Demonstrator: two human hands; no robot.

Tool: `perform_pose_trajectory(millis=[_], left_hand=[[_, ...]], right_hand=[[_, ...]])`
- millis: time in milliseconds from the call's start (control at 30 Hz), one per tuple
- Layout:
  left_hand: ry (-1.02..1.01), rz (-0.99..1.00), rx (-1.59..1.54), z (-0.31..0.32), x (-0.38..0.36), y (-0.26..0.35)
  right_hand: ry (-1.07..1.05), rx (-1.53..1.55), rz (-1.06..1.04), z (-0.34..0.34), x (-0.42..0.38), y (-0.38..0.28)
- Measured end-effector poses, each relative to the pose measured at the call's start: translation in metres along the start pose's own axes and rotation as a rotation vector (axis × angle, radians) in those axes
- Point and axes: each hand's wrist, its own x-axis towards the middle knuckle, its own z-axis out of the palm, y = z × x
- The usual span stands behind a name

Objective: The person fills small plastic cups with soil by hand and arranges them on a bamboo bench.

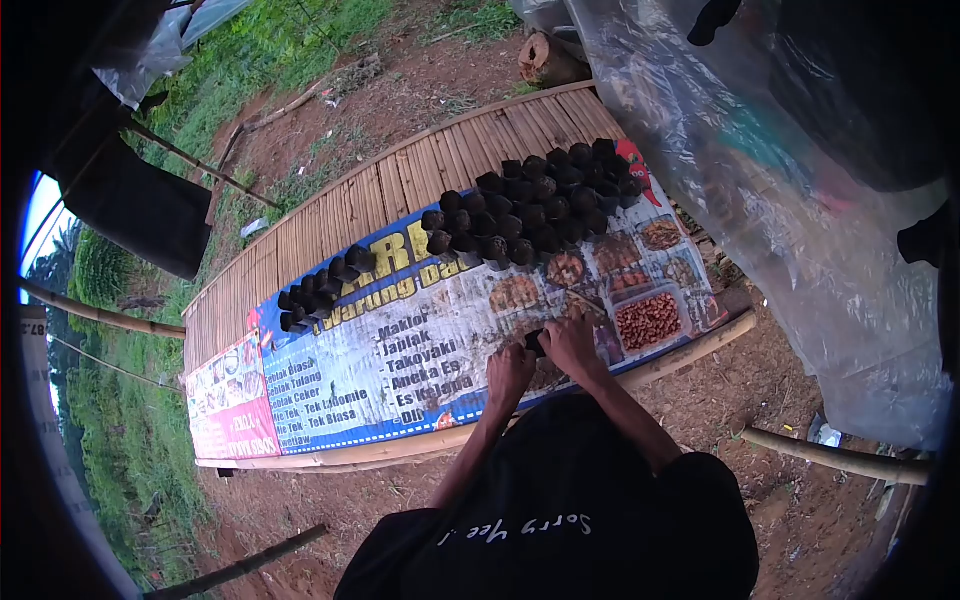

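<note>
Low over the front part of a printed banner (440, 345), my left hand (511, 367) and my right hand (570, 345) are close together. Between them shows a small black plastic seedling bag (535, 343), with the fingers of both hands closed on it. My hands cover much of the bag, so its filling cannot be made out. Beyond my hands stands a large cluster of similar black seedling bags (530, 212), packed in rows. Farther left, a smaller group of black bags (325, 287) stands on the same banner.
The banner lies over a bamboo-slat table (400, 185) with a bamboo pole (690, 350) along its near edge. Clear plastic sheeting (700, 200) hangs at the right. Another bamboo pole (840, 457) juts in at lower right. A cut log (548, 60) lies behind the table.
</note>
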Motion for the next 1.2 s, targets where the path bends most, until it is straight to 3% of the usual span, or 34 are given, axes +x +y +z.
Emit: perform_pose_trajectory(millis=[167,233,300,367,433,533,733,767,833,1200], left_hand=[[-0.035,0.038,0.072,0.008,0.001,-0.012],[-0.038,0.051,0.086,-0.001,0.001,-0.008],[0.125,0.195,0.009,-0.007,0.009,-0.003],[0.117,0.257,0.049,-0.008,0.017,-0.004],[0.083,0.332,0.192,-0.010,0.022,-0.004],[-0.024,0.341,0.249,-0.010,0.030,-0.010],[0.008,0.464,0.203,-0.011,0.036,-0.013],[0.007,0.465,0.202,-0.013,0.034,-0.011],[0.000,0.393,0.102,-0.015,0.026,-0.010],[0.105,0.274,-0.029,0.003,0.009,-0.024]], right_hand=[[0.070,-0.007,-0.058,0.010,0.000,0.003],[0.068,0.145,0.080,0.003,-0.005,0.002],[0.108,0.114,0.100,-0.003,-0.012,-0.001],[0.157,0.081,0.114,-0.011,-0.017,-0.003],[-0.213,-0.013,0.228,-0.023,-0.020,-0.012],[-0.200,0.031,0.201,-0.008,-0.024,-0.006],[-0.120,-0.036,0.150,-0.001,-0.022,-0.003],[-0.120,-0.038,0.151,-0.005,-0.020,-0.003],[0.108,-0.019,0.093,-0.012,-0.017,-0.004],[-0.010,0.109,0.074,0.007,-0.007,0.003]])
